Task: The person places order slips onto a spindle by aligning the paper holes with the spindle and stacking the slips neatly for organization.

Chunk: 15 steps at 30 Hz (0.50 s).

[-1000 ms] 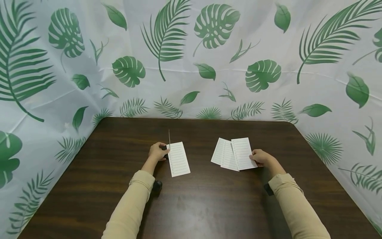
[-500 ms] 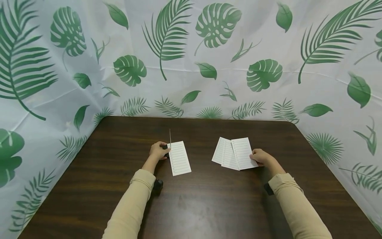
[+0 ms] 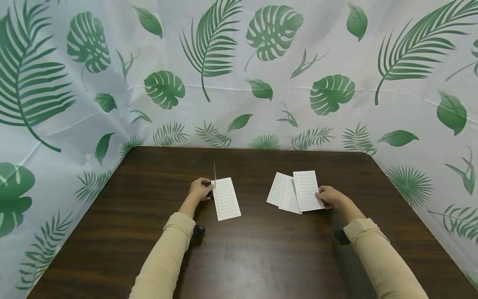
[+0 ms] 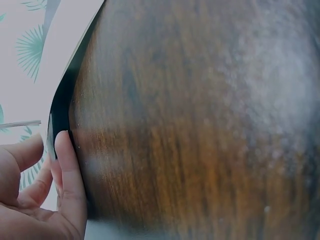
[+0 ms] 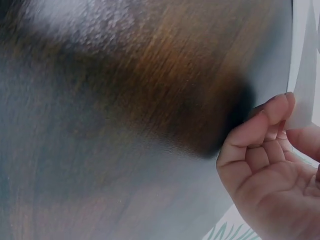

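Note:
In the head view my left hand (image 3: 201, 189) is at the left edge of a white lined card (image 3: 227, 199), thumb and fingers pinching that edge. A thin straight strip (image 3: 214, 173) stands up by the fingertips. My right hand (image 3: 330, 197) pinches the lower right edge of another lined card (image 3: 308, 191), which overlaps a second card (image 3: 289, 197); a third card (image 3: 275, 190) lies partly under that one. The left wrist view shows the thumb and finger on either side of the card (image 4: 70, 45). In the right wrist view the card (image 5: 304, 75) rises from between thumb and curled fingers.
The dark wooden table (image 3: 239, 257) has rounded far corners. A white sheet with green leaves (image 3: 261, 112) hangs behind it and along both sides. Black bands with small devices (image 3: 199, 231) sit at the wrists, by the cream sleeves.
The right hand and its card have shifted slightly right and away from the two cards beside it. The left hand keeps its grip on its card.

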Tool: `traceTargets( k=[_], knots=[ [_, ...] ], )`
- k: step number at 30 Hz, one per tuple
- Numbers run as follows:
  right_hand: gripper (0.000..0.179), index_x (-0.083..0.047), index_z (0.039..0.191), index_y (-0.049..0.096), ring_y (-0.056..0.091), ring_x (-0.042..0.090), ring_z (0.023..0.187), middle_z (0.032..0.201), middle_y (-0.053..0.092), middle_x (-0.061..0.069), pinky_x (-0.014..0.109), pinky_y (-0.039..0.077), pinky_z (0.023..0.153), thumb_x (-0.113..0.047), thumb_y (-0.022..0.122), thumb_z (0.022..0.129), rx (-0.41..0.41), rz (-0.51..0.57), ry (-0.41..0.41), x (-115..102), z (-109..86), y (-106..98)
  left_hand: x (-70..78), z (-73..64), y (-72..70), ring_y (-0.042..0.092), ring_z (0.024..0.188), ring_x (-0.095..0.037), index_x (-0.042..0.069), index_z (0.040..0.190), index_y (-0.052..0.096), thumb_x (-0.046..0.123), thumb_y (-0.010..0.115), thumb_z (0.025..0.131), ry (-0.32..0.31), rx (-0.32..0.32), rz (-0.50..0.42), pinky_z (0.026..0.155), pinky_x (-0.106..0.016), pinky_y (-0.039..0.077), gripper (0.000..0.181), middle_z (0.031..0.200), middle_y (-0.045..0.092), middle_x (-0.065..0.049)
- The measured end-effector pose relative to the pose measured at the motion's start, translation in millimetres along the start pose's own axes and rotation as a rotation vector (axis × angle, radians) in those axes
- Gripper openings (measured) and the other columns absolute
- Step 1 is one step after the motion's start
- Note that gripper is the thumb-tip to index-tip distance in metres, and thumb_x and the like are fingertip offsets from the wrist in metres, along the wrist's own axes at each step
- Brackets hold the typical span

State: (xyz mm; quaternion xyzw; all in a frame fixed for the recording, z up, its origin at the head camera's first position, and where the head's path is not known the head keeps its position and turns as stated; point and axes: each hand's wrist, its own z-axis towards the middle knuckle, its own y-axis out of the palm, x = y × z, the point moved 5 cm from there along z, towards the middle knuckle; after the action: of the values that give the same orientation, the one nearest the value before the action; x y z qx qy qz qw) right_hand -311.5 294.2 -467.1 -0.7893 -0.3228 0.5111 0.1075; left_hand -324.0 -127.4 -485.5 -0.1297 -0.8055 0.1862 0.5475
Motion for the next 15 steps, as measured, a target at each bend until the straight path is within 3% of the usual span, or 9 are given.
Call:
traceTargets(
  k=[2,6,15],
  knots=[
    [0.015,0.009,0.091,0.04,0.052,0.01,0.065,0.074,0.051,0.001,0.022,0.047,0.058,-0.003,0.035,0.099,-0.003,0.025,-0.015,-7.6,-8.0,1.9,0.2,-4.9,-1.3,0.058,0.092,-0.03,0.002,0.126,0.052,0.016,0.05,0.098,0.008,-0.003,-0.023,0.053,-0.017,0.056,0.032,0.134,0.042,-0.027],
    [0.015,0.009,0.095,0.041,0.053,0.01,0.067,0.079,0.053,0.003,0.023,0.05,0.058,-0.004,0.036,0.099,0.001,0.035,-0.029,-3.8,-1.7,1.3,-3.1,-3.6,-1.3,0.055,0.1,-0.033,0.004,0.129,0.051,0.02,0.039,0.102,-0.027,0.006,-0.059,0.052,-0.018,0.055,0.034,0.135,0.042,-0.024],
    [0.016,0.01,0.101,0.041,0.054,0.011,0.073,0.087,0.053,0.006,0.024,0.051,0.063,-0.006,0.037,0.1,-0.039,0.011,-0.067,-19.2,-5.0,8.1,0.0,-5.1,-1.1,0.051,0.104,-0.033,0.005,0.13,0.052,0.018,0.032,0.103,-0.032,-0.008,-0.093,0.053,-0.018,0.055,0.036,0.133,0.044,-0.024]
  ],
)
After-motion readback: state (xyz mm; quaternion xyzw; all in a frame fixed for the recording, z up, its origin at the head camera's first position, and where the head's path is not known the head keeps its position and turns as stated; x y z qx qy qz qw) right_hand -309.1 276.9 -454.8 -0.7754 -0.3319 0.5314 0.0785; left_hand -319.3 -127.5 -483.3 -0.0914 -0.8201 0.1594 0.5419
